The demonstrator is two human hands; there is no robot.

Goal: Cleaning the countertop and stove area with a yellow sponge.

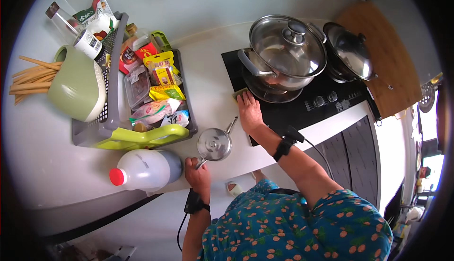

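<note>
My left hand [198,176] grips the handle of a small stainless-steel pot [214,144] with a lid and a thin spout. This pot is on the white countertop [209,80], its spout pointing towards the cooktop. My right hand [251,114] rests at the left edge of the black glass cooktop [283,119], fingers over a yellowish sponge [238,93] that is partly hidden beneath them. Just beyond that hand, a large steel pot with a glass lid [276,53] stands on a burner.
A lidded pan [349,51] occupies the cooktop's far right, before a wooden board [386,62]. On the left, a grey and green basket [117,133] holds seasoning packets. Beside it are a red-capped jug [149,168] and a green holder [76,83] with wooden sticks. Cables trail from both wristbands.
</note>
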